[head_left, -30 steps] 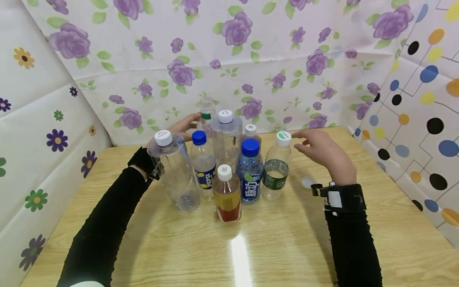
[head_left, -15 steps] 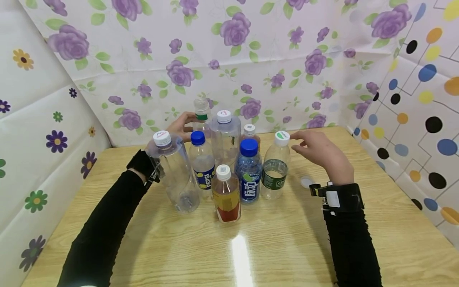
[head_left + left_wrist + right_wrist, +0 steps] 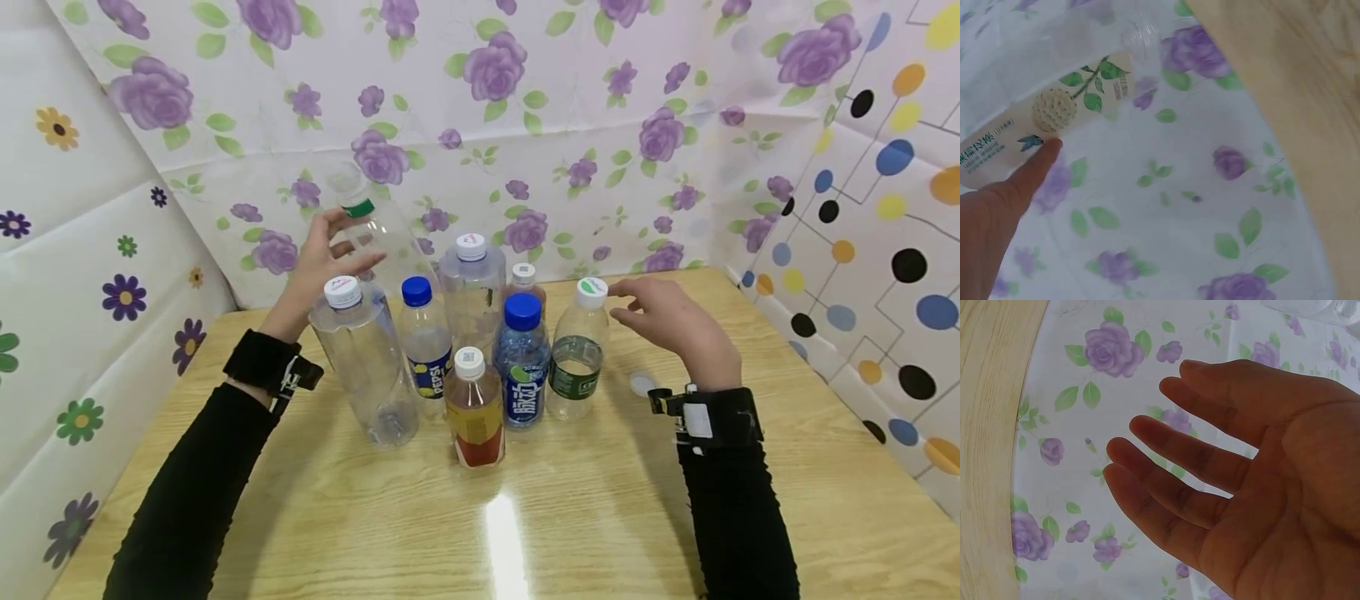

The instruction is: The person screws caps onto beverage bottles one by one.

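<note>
My left hand [image 3: 315,267] grips a clear plastic bottle [image 3: 392,237], lifted behind the other bottles. It tilts with its uncapped mouth to the upper left. In the left wrist view, one finger lies along the bottle's cream label [image 3: 1054,112]; the other fingers are out of sight. My right hand [image 3: 667,312] hovers beside a clear bottle with a green label [image 3: 576,367] and white cap. The right wrist view shows its palm [image 3: 1272,506] with nothing in it, fingers loosely extended.
Around the middle stand a large clear bottle [image 3: 367,358], a Pepsi bottle [image 3: 426,350], a blue-capped bottle [image 3: 522,375], a bottle with a yellow-red label [image 3: 476,417], another large clear bottle [image 3: 472,292] and a small white-capped bottle [image 3: 524,283]. A loose white cap [image 3: 642,383] lies to the right.
My left hand has lifted the uncapped bottle and carried it leftward, tilting it from upright. My right hand has hardly moved, and the other bottles stand where they were.
</note>
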Available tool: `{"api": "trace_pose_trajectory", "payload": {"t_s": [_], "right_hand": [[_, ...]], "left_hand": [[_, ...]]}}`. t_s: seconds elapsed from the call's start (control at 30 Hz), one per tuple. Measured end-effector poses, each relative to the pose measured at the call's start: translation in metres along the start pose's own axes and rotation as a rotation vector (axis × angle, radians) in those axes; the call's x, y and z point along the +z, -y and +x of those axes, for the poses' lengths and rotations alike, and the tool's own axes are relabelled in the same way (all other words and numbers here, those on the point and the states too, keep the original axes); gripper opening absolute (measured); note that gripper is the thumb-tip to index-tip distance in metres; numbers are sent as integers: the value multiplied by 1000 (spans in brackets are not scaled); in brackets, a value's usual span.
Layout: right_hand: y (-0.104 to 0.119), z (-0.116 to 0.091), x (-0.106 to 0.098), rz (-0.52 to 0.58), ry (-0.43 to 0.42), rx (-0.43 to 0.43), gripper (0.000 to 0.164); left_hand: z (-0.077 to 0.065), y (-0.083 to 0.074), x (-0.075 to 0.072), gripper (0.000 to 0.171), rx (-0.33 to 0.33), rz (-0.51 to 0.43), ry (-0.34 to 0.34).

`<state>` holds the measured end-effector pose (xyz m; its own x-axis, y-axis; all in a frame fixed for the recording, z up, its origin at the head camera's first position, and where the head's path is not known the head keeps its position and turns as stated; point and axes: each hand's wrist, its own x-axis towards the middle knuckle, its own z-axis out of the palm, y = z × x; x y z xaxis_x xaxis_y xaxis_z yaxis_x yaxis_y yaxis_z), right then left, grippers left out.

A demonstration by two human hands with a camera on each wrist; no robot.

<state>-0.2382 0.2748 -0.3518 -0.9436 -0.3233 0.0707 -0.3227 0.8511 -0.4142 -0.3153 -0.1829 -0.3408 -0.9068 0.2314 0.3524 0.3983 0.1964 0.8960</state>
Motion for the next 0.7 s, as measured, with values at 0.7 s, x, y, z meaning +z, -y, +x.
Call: {"api": "trace_pose_trajectory", "payload": {"t_s": [0.7], "right_hand": [[2,-4,0,-13,18,-5,39]], "left_hand": [[-85,-160,-12,62,519,-467,-416]]}}
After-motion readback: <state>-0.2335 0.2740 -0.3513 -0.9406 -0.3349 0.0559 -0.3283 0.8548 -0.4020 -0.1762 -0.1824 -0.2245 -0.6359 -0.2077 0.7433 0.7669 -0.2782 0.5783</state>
